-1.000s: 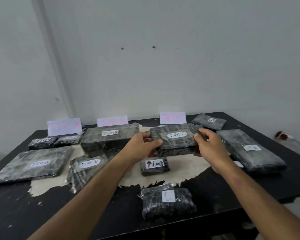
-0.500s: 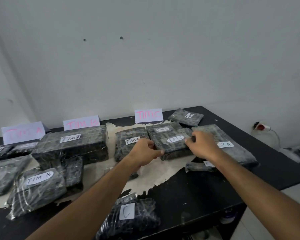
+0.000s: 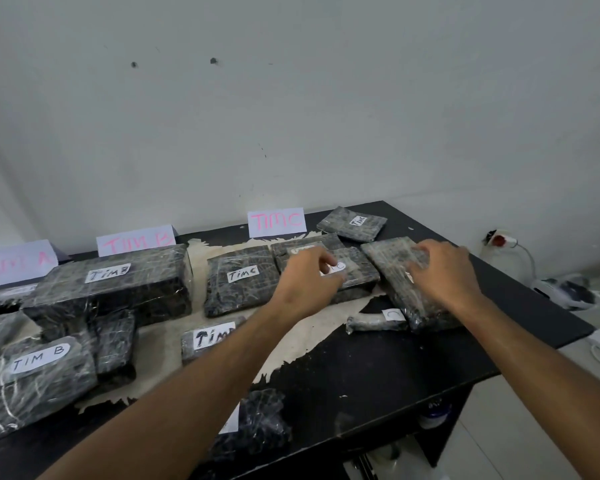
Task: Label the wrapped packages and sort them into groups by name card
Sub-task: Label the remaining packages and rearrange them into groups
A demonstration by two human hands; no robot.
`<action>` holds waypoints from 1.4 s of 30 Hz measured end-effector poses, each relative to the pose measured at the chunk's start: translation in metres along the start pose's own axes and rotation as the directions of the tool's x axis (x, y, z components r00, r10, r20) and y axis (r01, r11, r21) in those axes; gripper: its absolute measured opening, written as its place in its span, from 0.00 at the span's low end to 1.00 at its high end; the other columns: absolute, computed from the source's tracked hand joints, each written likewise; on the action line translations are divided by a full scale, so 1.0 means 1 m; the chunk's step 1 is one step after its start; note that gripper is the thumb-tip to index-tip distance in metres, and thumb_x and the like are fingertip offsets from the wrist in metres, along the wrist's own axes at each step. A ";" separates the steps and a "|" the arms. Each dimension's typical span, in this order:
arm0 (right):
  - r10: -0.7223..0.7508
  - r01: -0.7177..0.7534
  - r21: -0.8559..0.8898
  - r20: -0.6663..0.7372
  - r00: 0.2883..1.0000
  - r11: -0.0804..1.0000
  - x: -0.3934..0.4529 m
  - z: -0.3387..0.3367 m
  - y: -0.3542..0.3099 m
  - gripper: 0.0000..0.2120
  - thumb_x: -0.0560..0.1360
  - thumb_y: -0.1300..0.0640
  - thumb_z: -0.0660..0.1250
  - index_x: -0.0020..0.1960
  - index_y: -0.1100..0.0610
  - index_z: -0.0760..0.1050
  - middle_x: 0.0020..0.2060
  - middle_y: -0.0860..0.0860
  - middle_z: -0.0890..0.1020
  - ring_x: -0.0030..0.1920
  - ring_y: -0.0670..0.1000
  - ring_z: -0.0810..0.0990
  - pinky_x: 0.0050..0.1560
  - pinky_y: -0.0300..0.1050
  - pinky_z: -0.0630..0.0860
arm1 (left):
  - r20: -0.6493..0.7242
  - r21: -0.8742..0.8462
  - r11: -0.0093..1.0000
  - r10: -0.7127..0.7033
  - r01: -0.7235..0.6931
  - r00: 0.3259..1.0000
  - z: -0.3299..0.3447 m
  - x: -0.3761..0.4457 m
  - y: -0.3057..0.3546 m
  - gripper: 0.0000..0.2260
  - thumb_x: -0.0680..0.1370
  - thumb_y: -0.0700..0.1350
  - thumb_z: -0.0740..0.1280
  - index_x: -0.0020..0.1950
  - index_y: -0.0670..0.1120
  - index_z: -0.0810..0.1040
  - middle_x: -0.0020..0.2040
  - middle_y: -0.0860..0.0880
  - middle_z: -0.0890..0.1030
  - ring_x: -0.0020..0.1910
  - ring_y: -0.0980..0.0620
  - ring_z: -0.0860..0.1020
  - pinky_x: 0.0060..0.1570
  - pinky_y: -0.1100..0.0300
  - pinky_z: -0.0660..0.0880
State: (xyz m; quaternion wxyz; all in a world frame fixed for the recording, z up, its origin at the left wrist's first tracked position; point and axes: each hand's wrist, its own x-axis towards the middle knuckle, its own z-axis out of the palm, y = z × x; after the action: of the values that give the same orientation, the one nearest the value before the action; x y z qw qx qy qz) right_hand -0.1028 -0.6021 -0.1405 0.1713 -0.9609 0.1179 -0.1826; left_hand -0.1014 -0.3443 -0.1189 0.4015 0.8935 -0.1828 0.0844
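Pink-lettered name cards stand along the wall: TIM A, TIM B, TIM C. In front of the TIM C card lie black wrapped packages labelled TIM C: one on the left, a stacked one, and a small one at the back. My left hand hovers at the stacked package's label with loosely bent fingers. My right hand rests on a long flat package, covering its label. A big TIM B box and a TIM B package sit on the left.
On the black table also lie a small package labelled TIM, a thin roll marked C and a crumpled package at the front edge. Cables and a power strip lie on the floor to the right.
Both hands set the TIM C package down on the stack by the TIM C card and let go. My right hand moved right onto the long flat package.
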 end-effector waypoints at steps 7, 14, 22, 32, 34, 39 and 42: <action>0.108 -0.122 0.090 0.150 0.983 0.988 0.015 -0.003 0.034 0.34 0.80 0.39 0.64 0.78 0.58 0.64 0.69 0.60 0.76 0.68 0.62 0.75 0.63 0.56 0.75 | 0.349 0.092 0.996 -0.045 0.014 0.936 0.054 0.020 0.043 0.20 0.78 0.54 0.72 0.45 0.36 0.82 0.35 0.45 0.81 0.33 0.47 0.78 0.35 0.54 0.74; 0.167 -0.233 0.298 0.232 0.958 0.926 0.040 -0.002 0.059 0.21 0.83 0.48 0.59 0.54 0.66 0.79 0.50 0.62 0.84 0.50 0.61 0.82 0.47 0.51 0.75 | 0.384 0.187 0.980 -0.138 0.069 0.913 0.087 0.034 0.050 0.24 0.79 0.57 0.69 0.30 0.47 0.68 0.25 0.52 0.71 0.25 0.53 0.71 0.29 0.60 0.66; 0.133 -0.349 0.534 0.401 0.907 0.770 0.035 0.007 0.083 0.12 0.82 0.58 0.63 0.59 0.58 0.83 0.51 0.55 0.87 0.55 0.57 0.84 0.63 0.57 0.78 | 0.421 0.163 0.976 -0.203 0.146 0.884 0.103 0.040 0.054 0.15 0.81 0.46 0.67 0.36 0.44 0.70 0.33 0.48 0.72 0.30 0.51 0.70 0.30 0.60 0.65; 0.127 -0.210 0.701 0.170 0.977 0.681 0.035 -0.004 0.082 0.10 0.83 0.57 0.64 0.60 0.48 0.81 0.43 0.34 0.83 0.42 0.32 0.81 0.43 0.32 0.74 | 0.328 -0.064 0.986 -0.125 0.154 0.936 0.104 0.040 0.056 0.09 0.80 0.42 0.67 0.42 0.38 0.77 0.30 0.48 0.73 0.25 0.52 0.69 0.27 0.59 0.66; 0.110 -0.172 0.751 0.132 0.985 0.638 0.033 -0.013 0.073 0.11 0.83 0.58 0.63 0.61 0.47 0.80 0.42 0.35 0.85 0.43 0.32 0.82 0.39 0.27 0.75 | 0.274 -0.097 0.986 -0.106 0.137 0.956 0.100 0.039 0.056 0.09 0.80 0.45 0.68 0.48 0.38 0.81 0.27 0.54 0.74 0.20 0.58 0.69 0.22 0.65 0.65; 0.075 -0.114 0.833 0.087 0.993 0.542 0.024 -0.031 0.041 0.13 0.84 0.60 0.63 0.51 0.44 0.80 0.41 0.32 0.85 0.42 0.33 0.84 0.36 0.26 0.75 | 0.175 -0.189 0.979 -0.046 0.080 0.983 0.075 0.030 0.053 0.07 0.80 0.54 0.70 0.51 0.51 0.82 0.35 0.57 0.83 0.32 0.60 0.79 0.36 0.59 0.76; 0.048 -0.074 0.880 0.059 0.997 0.470 0.019 -0.038 0.016 0.11 0.83 0.60 0.63 0.56 0.46 0.81 0.46 0.39 0.87 0.46 0.39 0.85 0.39 0.30 0.78 | 0.087 -0.259 0.961 -0.079 0.099 0.993 0.054 0.025 0.050 0.09 0.78 0.61 0.70 0.45 0.58 0.77 0.34 0.61 0.83 0.36 0.63 0.81 0.41 0.58 0.78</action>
State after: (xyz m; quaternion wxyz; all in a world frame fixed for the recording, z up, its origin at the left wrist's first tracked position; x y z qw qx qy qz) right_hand -0.1031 -0.6328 -0.1078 0.6485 -0.7337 0.0395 -0.1987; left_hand -0.0983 -0.4218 -0.1129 0.5124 0.8423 -0.1671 0.0073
